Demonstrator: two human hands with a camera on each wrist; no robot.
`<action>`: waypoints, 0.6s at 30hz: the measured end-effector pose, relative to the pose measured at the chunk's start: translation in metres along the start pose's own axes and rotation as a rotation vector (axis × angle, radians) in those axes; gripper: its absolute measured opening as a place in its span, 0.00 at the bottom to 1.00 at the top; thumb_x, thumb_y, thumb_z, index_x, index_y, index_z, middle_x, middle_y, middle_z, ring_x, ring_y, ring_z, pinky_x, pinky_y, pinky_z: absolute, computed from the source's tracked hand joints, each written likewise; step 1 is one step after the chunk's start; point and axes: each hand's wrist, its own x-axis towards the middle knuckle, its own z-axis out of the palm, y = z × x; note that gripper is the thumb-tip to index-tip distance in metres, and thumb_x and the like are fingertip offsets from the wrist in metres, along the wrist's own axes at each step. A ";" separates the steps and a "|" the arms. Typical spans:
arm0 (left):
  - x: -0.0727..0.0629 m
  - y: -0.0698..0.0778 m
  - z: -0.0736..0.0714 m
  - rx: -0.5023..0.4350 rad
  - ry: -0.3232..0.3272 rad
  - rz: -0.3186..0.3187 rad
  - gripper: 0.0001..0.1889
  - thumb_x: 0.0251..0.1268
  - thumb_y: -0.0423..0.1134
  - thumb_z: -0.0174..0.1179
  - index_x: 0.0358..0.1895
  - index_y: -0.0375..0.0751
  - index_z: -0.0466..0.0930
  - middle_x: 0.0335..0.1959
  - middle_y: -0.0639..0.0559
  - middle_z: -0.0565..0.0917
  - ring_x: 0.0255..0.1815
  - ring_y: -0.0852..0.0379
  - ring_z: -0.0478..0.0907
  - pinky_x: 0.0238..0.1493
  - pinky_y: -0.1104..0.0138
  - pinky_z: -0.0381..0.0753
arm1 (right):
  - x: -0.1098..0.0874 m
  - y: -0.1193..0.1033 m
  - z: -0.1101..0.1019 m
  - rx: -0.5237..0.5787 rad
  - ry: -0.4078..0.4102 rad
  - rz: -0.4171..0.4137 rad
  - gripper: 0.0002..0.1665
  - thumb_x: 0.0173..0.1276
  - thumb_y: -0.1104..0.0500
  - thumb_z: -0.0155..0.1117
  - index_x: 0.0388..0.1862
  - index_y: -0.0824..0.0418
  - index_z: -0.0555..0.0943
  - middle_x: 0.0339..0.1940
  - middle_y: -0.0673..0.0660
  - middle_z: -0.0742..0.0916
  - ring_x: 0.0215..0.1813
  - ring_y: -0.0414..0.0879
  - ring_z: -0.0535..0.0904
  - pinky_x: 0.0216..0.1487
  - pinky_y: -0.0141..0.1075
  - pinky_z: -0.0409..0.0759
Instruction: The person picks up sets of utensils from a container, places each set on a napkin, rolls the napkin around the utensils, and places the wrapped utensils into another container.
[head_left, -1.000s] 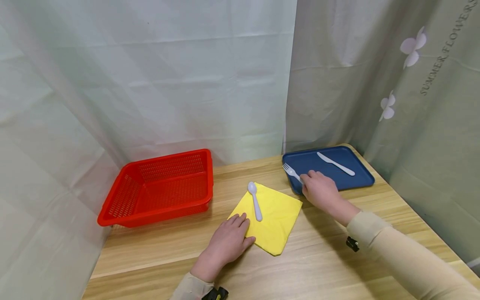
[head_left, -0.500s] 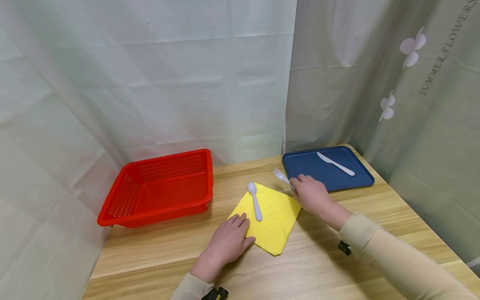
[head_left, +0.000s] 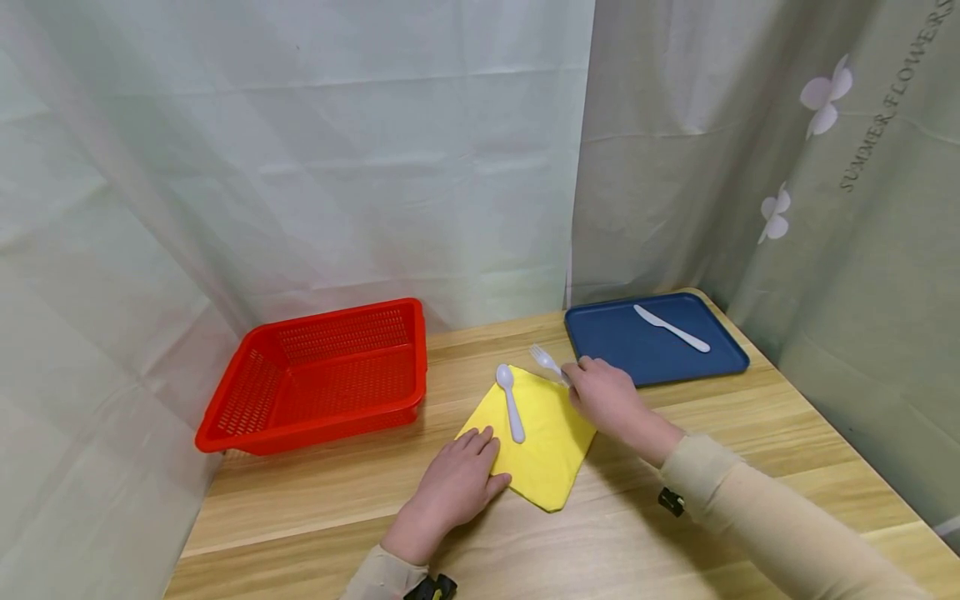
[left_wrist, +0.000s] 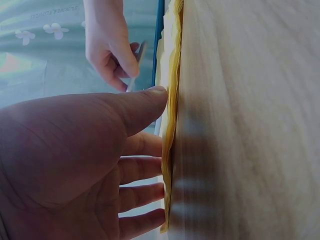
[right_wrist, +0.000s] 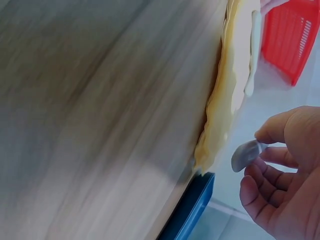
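A yellow napkin (head_left: pixel 551 462) lies flat on the wooden table, with a white plastic spoon (head_left: pixel 512 404) on its upper left part. My left hand (head_left: pixel 456 482) rests on the napkin's left edge, fingers straight; the left wrist view shows thumb and fingertips (left_wrist: pixel 157 97) along that edge. Above the napkin's right corner, my right hand (head_left: pixel 606 398) pinches a white plastic fork (head_left: pixel 546 359) by the handle, tines toward the far left. In the right wrist view the fork's handle end (right_wrist: pixel 246 155) shows between thumb and fingers, apart from the napkin.
At the back right, a blue tray (head_left: pixel 622 346) holds a white plastic knife (head_left: pixel 671 327). A red perforated basket (head_left: pixel 408 408) stands on the left of the wooden table (head_left: pixel 300 508). Pale curtains (head_left: pixel 360 167) hang behind and at both sides.
My right hand has carried the fork leftward, off the blue tray and over to the napkin's right corner. My left hand, the napkin and the spoon have stayed in place.
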 end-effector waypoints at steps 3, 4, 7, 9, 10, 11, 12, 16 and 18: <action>0.000 0.000 0.000 0.000 0.000 -0.002 0.32 0.82 0.54 0.65 0.77 0.37 0.78 0.81 0.40 0.74 0.81 0.37 0.71 0.77 0.41 0.73 | 0.000 -0.004 0.002 0.005 0.009 -0.007 0.18 0.71 0.64 0.77 0.58 0.66 0.88 0.38 0.59 0.86 0.34 0.52 0.79 0.29 0.42 0.83; 0.000 0.000 0.000 0.001 -0.001 -0.003 0.32 0.82 0.54 0.65 0.77 0.37 0.77 0.81 0.40 0.74 0.81 0.37 0.71 0.77 0.41 0.73 | 0.000 -0.006 0.002 0.007 0.010 -0.007 0.18 0.71 0.64 0.77 0.58 0.66 0.88 0.38 0.59 0.86 0.35 0.52 0.80 0.29 0.43 0.84; 0.000 0.000 0.000 0.003 -0.003 -0.004 0.32 0.82 0.55 0.65 0.77 0.37 0.77 0.81 0.40 0.74 0.81 0.37 0.71 0.77 0.41 0.73 | 0.000 -0.009 0.004 0.011 0.007 -0.004 0.18 0.71 0.64 0.77 0.58 0.65 0.88 0.38 0.59 0.86 0.35 0.53 0.81 0.30 0.44 0.84; 0.001 0.000 0.000 0.004 -0.004 -0.004 0.32 0.82 0.55 0.65 0.77 0.37 0.77 0.81 0.40 0.74 0.81 0.37 0.71 0.78 0.42 0.73 | 0.001 -0.011 0.006 0.011 -0.005 0.003 0.18 0.71 0.64 0.77 0.58 0.65 0.88 0.37 0.58 0.85 0.34 0.52 0.80 0.29 0.43 0.83; 0.001 0.000 0.000 0.004 -0.004 -0.004 0.32 0.82 0.55 0.65 0.77 0.37 0.77 0.81 0.40 0.74 0.81 0.37 0.71 0.77 0.42 0.73 | 0.002 -0.013 0.006 0.011 -0.012 0.005 0.18 0.71 0.64 0.77 0.58 0.65 0.88 0.37 0.58 0.85 0.34 0.52 0.79 0.29 0.43 0.83; 0.001 0.000 0.000 0.005 -0.003 -0.003 0.32 0.82 0.55 0.65 0.77 0.37 0.77 0.81 0.40 0.74 0.81 0.37 0.71 0.77 0.42 0.74 | 0.002 -0.014 0.006 0.010 -0.017 0.008 0.18 0.71 0.64 0.77 0.58 0.65 0.88 0.37 0.58 0.85 0.33 0.52 0.79 0.28 0.43 0.82; 0.001 0.000 0.000 0.006 -0.003 -0.002 0.32 0.82 0.55 0.65 0.77 0.37 0.77 0.81 0.40 0.74 0.81 0.37 0.71 0.77 0.42 0.74 | 0.003 -0.015 0.006 0.012 -0.025 0.011 0.18 0.71 0.64 0.77 0.58 0.65 0.88 0.36 0.58 0.85 0.33 0.52 0.79 0.28 0.42 0.82; 0.001 0.000 0.000 0.010 0.000 -0.001 0.32 0.82 0.55 0.65 0.77 0.37 0.77 0.81 0.40 0.74 0.80 0.37 0.71 0.77 0.42 0.74 | 0.005 -0.021 0.007 0.025 -0.053 0.025 0.17 0.72 0.65 0.75 0.57 0.65 0.88 0.36 0.58 0.85 0.33 0.52 0.79 0.29 0.42 0.81; 0.001 0.000 0.000 0.010 0.000 -0.001 0.32 0.82 0.55 0.65 0.77 0.37 0.77 0.81 0.40 0.74 0.80 0.37 0.71 0.77 0.42 0.74 | 0.006 -0.023 0.008 0.032 -0.057 0.026 0.16 0.72 0.65 0.75 0.56 0.65 0.88 0.35 0.59 0.84 0.33 0.52 0.79 0.29 0.43 0.81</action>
